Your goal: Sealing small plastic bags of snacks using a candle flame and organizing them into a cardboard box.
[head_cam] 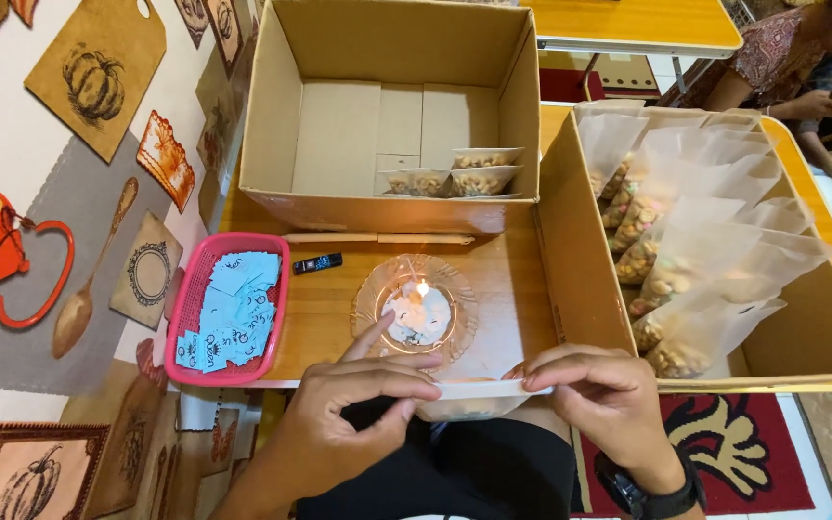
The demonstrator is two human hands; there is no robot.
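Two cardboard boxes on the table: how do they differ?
The far box is nearly empty, with only a few filled snack bags lying flat in its right corner; the right-hand box is packed with many unsealed bags standing upright, tops open. The far box sits square to the camera; the right-hand one runs lengthwise away from it. Both are brown, open-topped cardboard.

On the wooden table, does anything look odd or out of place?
One thing stands out: a small candle burns with an open flame on a clear glass plate, close to cardboard boxes and paper slips in a pink plastic basket. Both hands hold a clear plastic bag right beside it. Nothing is spilled.
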